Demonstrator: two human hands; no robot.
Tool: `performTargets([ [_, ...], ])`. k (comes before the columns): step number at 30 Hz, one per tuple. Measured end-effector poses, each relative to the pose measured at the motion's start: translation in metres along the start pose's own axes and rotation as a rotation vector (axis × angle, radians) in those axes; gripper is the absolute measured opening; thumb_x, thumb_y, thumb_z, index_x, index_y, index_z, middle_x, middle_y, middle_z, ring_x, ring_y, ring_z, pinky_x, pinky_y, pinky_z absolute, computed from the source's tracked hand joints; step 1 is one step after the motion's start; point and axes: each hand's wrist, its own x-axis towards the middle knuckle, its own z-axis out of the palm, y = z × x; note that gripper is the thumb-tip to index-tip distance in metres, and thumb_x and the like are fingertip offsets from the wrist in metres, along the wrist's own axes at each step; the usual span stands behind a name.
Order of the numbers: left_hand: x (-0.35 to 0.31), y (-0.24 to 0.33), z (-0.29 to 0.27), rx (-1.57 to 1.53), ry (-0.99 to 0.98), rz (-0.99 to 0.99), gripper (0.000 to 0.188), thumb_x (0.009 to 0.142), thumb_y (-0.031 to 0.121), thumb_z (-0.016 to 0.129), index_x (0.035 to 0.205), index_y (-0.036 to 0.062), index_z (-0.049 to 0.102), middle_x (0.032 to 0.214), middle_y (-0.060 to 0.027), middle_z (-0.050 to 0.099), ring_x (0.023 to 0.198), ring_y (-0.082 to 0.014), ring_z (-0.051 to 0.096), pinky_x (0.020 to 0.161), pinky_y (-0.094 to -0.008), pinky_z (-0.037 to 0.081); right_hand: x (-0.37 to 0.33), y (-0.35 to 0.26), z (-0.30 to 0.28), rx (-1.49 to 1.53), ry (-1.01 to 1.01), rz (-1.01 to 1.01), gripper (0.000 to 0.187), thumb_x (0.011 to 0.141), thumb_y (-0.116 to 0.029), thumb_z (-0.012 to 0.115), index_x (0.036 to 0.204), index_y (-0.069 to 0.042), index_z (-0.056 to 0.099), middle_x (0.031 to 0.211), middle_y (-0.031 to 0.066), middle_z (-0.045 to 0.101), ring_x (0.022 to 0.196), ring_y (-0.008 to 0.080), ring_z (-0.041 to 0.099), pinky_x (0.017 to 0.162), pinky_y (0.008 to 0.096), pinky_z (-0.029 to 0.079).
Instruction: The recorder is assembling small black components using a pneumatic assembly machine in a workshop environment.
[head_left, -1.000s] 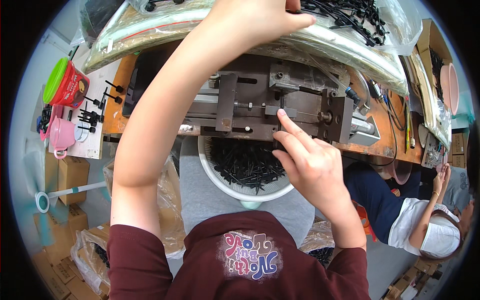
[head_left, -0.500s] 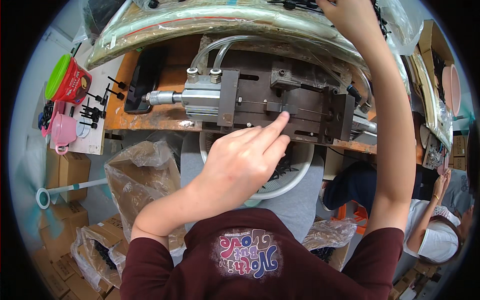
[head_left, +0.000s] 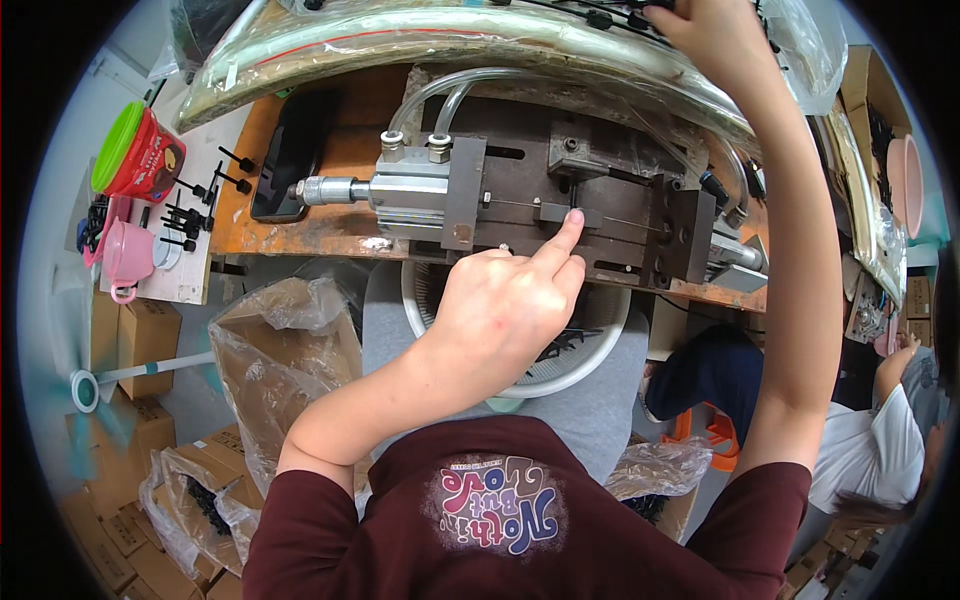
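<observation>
My left hand (head_left: 505, 308) reaches over the near edge of a metal clamping fixture (head_left: 520, 145). Its index finger is stretched out, with the tip resting on a small dark block (head_left: 590, 218) in the middle, while the other fingers are bent and hold nothing. A thin rod runs to the block from either side. At the upper edge, my right hand (head_left: 715, 40) is among black plastic pieces (head_left: 600, 18) on a plastic-covered surface. Its thumb and fingers close around one black piece, partly cut off by the picture's edge.
A silver air cylinder (head_left: 410, 195) with clear hoses (head_left: 455, 85) stands left on the fixture. A phone (head_left: 285, 160) lies beside it. Below is a white basket (head_left: 600, 355) with black pieces. Left stands a red tub (head_left: 145, 155); a co-worker (head_left: 870, 455) sits at right.
My right hand has moved slightly down and right among the black pieces, and its fingertips now close on one. My left index fingertip has shifted slightly up onto the block. The view has shifted a little.
</observation>
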Motion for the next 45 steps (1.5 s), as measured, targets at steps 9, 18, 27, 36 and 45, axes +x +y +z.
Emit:
performTargets([
  [9, 0.001, -0.002, -0.011, -0.218, 0.031, -0.031, 0.031, 0.079, 0.011, 0.079, 0.107, 0.0037, 0.069, 0.127, -0.0134, 0.067, 0.070, -0.0228, 0.071, 0.064, -0.0287, 0.057, -0.040, -0.004, -0.035, 0.570, 0.398, 0.247, 0.017, 0.088, -0.006, 0.069, 0.105, -0.001, 0.071, 0.085, 0.0083, 0.071, 0.072, 0.0127, 0.066, 0.071, 0.0241, 0.055],
  [18, 0.025, 0.000, -0.035, -1.307, 0.276, -0.352, 0.053, 0.087, -0.011, 0.066, 0.138, -0.0084, 0.050, 0.134, -0.0196, 0.059, 0.111, -0.0265, 0.067, 0.085, -0.0319, 0.060, -0.106, -0.033, -0.028, 1.495, 0.182, 0.533, 0.030, 0.090, -0.008, 0.068, 0.117, 0.005, 0.064, 0.104, 0.0172, 0.071, 0.073, 0.0125, 0.068, 0.066, 0.0243, 0.055],
  [27, -0.003, 0.006, -0.039, -0.893, 0.191, -0.071, 0.033, 0.068, -0.003, 0.085, 0.100, 0.0013, 0.077, 0.107, -0.0131, 0.071, 0.081, -0.0159, 0.069, 0.064, -0.0266, 0.058, -0.154, -0.043, -0.024, 1.603, 0.224, 0.783, 0.033, 0.092, -0.004, 0.066, 0.123, 0.007, 0.060, 0.110, 0.0179, 0.068, 0.077, 0.0104, 0.067, 0.069, 0.0213, 0.055],
  [36, -0.011, 0.007, 0.013, -0.047, 0.170, -0.036, 0.023, 0.073, 0.012, 0.080, 0.093, 0.0034, 0.071, 0.126, -0.0092, 0.068, 0.068, -0.0188, 0.068, 0.061, -0.0282, 0.052, -0.170, -0.041, -0.024, 1.635, 0.234, 0.762, 0.035, 0.093, -0.003, 0.064, 0.126, 0.007, 0.058, 0.111, 0.0190, 0.067, 0.078, 0.0100, 0.065, 0.070, 0.0214, 0.055],
  [45, -0.006, 0.001, 0.011, -0.013, 0.121, -0.059, 0.023, 0.071, 0.012, 0.080, 0.091, 0.0064, 0.070, 0.126, -0.0075, 0.068, 0.065, -0.0208, 0.067, 0.061, -0.0278, 0.053, -0.179, -0.047, -0.029, 1.670, 0.134, 0.791, 0.033, 0.093, -0.004, 0.064, 0.124, 0.005, 0.058, 0.108, 0.0165, 0.069, 0.072, 0.0097, 0.065, 0.065, 0.0217, 0.055],
])
